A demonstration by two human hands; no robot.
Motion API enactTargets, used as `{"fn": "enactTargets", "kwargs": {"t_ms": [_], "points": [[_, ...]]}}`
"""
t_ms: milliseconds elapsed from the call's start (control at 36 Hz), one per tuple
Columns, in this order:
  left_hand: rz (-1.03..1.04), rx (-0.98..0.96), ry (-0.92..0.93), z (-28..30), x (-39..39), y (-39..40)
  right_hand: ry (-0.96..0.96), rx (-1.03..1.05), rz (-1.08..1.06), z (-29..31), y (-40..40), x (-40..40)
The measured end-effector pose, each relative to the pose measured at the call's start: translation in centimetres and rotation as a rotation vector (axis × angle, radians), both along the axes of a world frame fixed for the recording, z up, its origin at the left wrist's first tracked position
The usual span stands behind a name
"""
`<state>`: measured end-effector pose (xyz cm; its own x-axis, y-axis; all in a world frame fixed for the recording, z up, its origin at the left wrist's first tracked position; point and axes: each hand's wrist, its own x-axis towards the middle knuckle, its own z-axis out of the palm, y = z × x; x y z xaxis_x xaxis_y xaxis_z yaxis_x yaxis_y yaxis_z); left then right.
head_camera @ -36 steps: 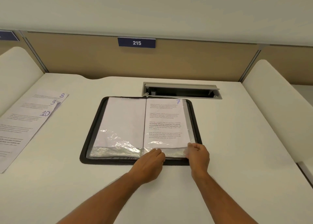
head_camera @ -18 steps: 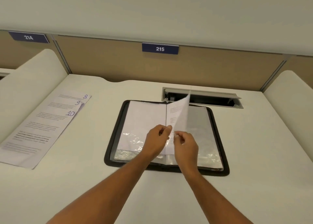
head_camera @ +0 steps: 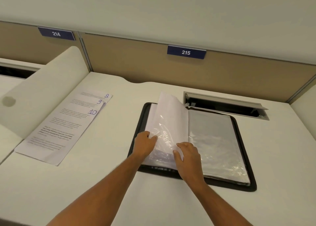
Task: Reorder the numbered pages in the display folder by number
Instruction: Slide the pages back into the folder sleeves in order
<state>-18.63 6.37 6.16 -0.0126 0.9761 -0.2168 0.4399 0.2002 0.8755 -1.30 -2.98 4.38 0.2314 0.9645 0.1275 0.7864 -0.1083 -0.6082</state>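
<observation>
Three loose pages [head_camera: 68, 121], marked 8, 9 and 10, lie fanned on the counter [head_camera: 102, 183] well to the left of the display folder [head_camera: 242, 157], each number left showing, probably so they can be picked up in order. The folder lies open and flat near the middle. A sleeve [head_camera: 169, 121] curves up mid-turn from the spine. The left hand [head_camera: 145, 143] curls its fingers on the sleeve's lower left edge, while the right hand [head_camera: 187, 155] lies with fairly straight fingers on its bottom part, apparently steadying the slippery plastic. The right-hand sleeve [head_camera: 215, 140] looks empty.
</observation>
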Motion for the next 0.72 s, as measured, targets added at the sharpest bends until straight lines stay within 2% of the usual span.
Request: {"fn": "enactTargets", "kwargs": {"t_ms": [111, 278, 389, 556, 722], "points": [[0.007, -0.027, 0.073, -0.8, -1.7, 0.3, -0.102, -0.227, 0.022, -1.1, 0.1, -0.4], [-0.001, -0.053, 0.141, -2.0, -3.2, 0.5, -0.209, -0.305, 0.115, -2.4, -0.1, -1.8], [-0.018, -0.065, 0.185, -2.8, -4.1, 0.9, -0.271, -0.301, 0.123, -3.3, -0.2, -2.5], [-0.113, -0.035, 0.320, -3.0, -5.0, 1.1, -0.249, -0.261, 0.220, -3.9, 0.0, -4.7], [-0.160, -0.010, 0.385, -3.7, -6.7, 2.3, -0.357, -0.211, 0.255, -3.9, 1.8, -7.1]]}}
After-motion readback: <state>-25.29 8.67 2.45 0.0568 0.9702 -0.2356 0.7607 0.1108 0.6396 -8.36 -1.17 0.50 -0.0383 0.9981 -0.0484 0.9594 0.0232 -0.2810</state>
